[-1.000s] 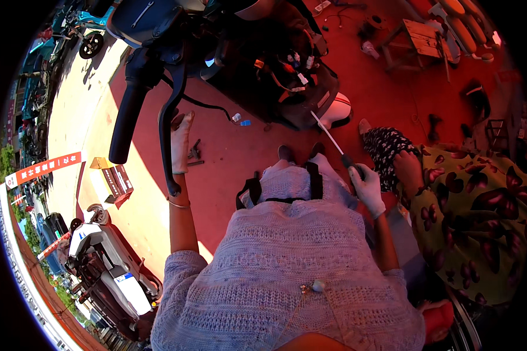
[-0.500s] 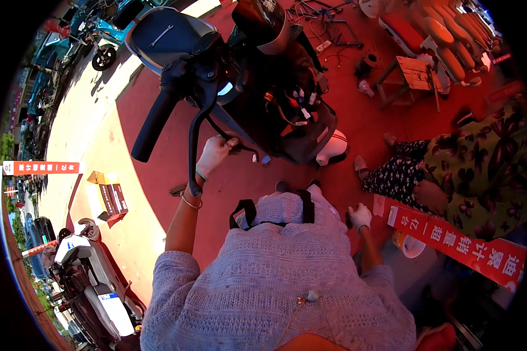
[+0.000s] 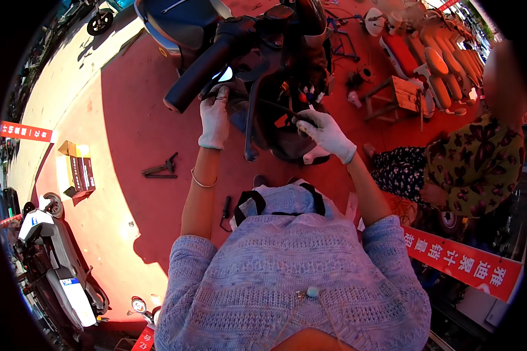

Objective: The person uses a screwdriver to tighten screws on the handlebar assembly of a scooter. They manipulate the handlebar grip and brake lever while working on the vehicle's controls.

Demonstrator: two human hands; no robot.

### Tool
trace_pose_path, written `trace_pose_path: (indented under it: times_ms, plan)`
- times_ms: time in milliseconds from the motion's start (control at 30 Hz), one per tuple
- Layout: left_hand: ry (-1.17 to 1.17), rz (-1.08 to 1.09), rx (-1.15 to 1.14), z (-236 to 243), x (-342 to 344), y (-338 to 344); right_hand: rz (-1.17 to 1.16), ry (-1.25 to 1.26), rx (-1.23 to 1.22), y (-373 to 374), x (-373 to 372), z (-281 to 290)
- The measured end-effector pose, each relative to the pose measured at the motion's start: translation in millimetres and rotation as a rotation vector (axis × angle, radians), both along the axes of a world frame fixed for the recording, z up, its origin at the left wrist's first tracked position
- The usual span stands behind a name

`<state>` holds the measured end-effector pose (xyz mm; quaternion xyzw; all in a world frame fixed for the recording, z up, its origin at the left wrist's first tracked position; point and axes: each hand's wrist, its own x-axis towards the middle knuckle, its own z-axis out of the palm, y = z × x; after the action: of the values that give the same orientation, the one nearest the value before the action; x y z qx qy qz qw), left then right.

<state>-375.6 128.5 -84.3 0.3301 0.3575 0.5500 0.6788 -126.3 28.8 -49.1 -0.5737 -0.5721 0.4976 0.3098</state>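
Note:
A dark electric scooter stands in front of me with its front opened, its handlebar grip [image 3: 199, 73] pointing toward my left and a brake lever [image 3: 253, 120] hanging beside it. My left hand [image 3: 215, 121], in a white glove, reaches up under the grip, its fingers closed on a dark part there. My right hand [image 3: 327, 133], also gloved, is closed round the dark handle of a screwdriver [image 3: 304, 116]. Its thin shaft runs left behind the lever, where the tip is hidden. Loose wire connectors [image 3: 310, 95] show in the opened front, beyond my right hand.
A person [image 3: 474, 167] in a patterned top is at the right. A wooden stool [image 3: 405, 93] and several seats [image 3: 439, 64] stand behind. At the left lie a cardboard box [image 3: 76, 169] and a dark metal tool [image 3: 161, 168]; a white scooter [image 3: 64, 275] stands nearby.
My right hand has risen from low at my right side to the handlebar with the screwdriver. My left hand has left the hanging cable and moved up under the grip. The view has shifted.

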Motion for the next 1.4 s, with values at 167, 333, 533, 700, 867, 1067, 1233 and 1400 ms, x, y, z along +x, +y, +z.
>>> trace_pose_path:
  times_ms: [167,333,533,700,867,1067,1233,1400]
  plan:
    - [0.181,0.136,0.152,-22,-40,50,0.211,-0.452,0.197,54,15,13]
    - [0.69,-0.455,-0.227,47,-41,28,-0.106,0.019,-0.018,73,3,-6]
    - [1.07,-0.448,0.808,64,12,-19,0.003,-0.029,0.053,78,-15,8]
    - [1.077,-0.431,0.997,43,37,21,0.15,0.032,0.004,97,-17,17]
    - [1.052,-0.538,0.678,42,40,43,-0.121,0.74,-0.147,96,-18,-7]
    - [0.813,-0.672,0.333,51,49,41,-0.04,0.963,-0.325,96,-2,-13]
    - [0.832,-0.668,0.238,64,47,34,-0.434,0.812,-0.428,113,18,-18]
    - [0.983,-0.105,0.268,16,-15,57,-0.341,0.745,-0.313,117,52,-23]
